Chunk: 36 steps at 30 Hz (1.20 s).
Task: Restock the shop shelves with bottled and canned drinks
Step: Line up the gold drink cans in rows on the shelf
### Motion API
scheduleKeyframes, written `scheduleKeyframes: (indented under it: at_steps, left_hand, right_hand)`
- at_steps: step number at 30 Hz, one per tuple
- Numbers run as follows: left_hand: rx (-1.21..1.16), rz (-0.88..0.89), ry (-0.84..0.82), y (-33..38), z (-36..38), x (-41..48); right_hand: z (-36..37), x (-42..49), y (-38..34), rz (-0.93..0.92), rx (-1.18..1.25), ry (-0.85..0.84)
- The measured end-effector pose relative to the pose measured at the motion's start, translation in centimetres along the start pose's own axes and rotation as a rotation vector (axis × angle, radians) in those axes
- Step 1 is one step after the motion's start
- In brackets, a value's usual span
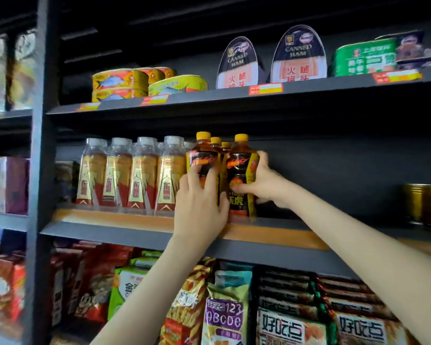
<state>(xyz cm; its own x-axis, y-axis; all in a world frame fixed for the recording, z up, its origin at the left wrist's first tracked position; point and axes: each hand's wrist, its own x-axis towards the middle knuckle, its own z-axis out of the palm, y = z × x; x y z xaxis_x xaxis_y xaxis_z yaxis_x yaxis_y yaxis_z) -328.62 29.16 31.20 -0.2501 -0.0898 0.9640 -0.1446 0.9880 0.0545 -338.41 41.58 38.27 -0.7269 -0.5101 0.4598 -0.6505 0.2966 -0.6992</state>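
Two amber drink bottles with yellow caps and black-and-orange labels stand at the front of the middle shelf [271, 235]. My left hand [199, 202] grips the left bottle [201, 155] from the front. My right hand [264, 183] curls round the right bottle [240, 168] from its right side. Two more yellow-capped bottles [220, 144] stand close behind them. To the left runs a row of clear bottles with gold-and-red labels [130, 175].
Gold cans [426, 202] stand at the far right of the same shelf, with bare shelf between them and my right hand. Canned fish [121, 84] and canned ham [297, 56] fill the shelf above. Snack packets [291, 324] crowd the shelf below. A dark upright post [39, 145] stands on the left.
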Motion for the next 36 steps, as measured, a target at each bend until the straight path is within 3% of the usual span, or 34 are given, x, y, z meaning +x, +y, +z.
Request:
scheduleKeyframes:
  at_steps: [6,10,13,16,18,21,26,30,36]
  left_hand:
    - [-0.003,0.018,0.028,1.4,0.3,0.9]
    - [-0.015,0.027,0.039,4.3,0.7,1.8]
    - [-0.067,0.084,0.045,8.5,1.4,2.0]
    - [-0.182,0.158,0.040,14.2,2.1,1.9]
    - [-0.247,0.223,0.031,18.1,2.6,1.5]
    - [-0.318,0.278,-0.007,22.8,3.6,0.6]
    - [-0.328,0.305,-0.008,26.3,4.5,0.1]
    - [-0.320,0.308,0.025,27.2,4.7,-0.3]
    - [-0.297,0.302,0.003,27.3,4.7,-0.6]
  right_hand:
    - [0.1,-1.0,-0.5,-0.039,0.118,-0.114]
    - [-1.3,-2.8,-0.5,-0.068,-0.110,-0.071]
    - [-5.2,-5.3,0.7,-0.112,-0.465,0.112]
    - [-10.7,-8.2,4.3,-0.067,-0.813,0.409]
    - [-14.5,-10.3,7.2,0.076,-1.023,0.583]
    - [-18.9,-13.3,10.4,0.322,-1.125,0.677]
    - [-21.8,-15.1,11.0,0.367,-1.291,0.697]
    - [-23.0,-16.3,11.6,0.477,-1.196,0.567]
    - [-23.6,-17.3,11.3,0.290,-1.041,0.469]
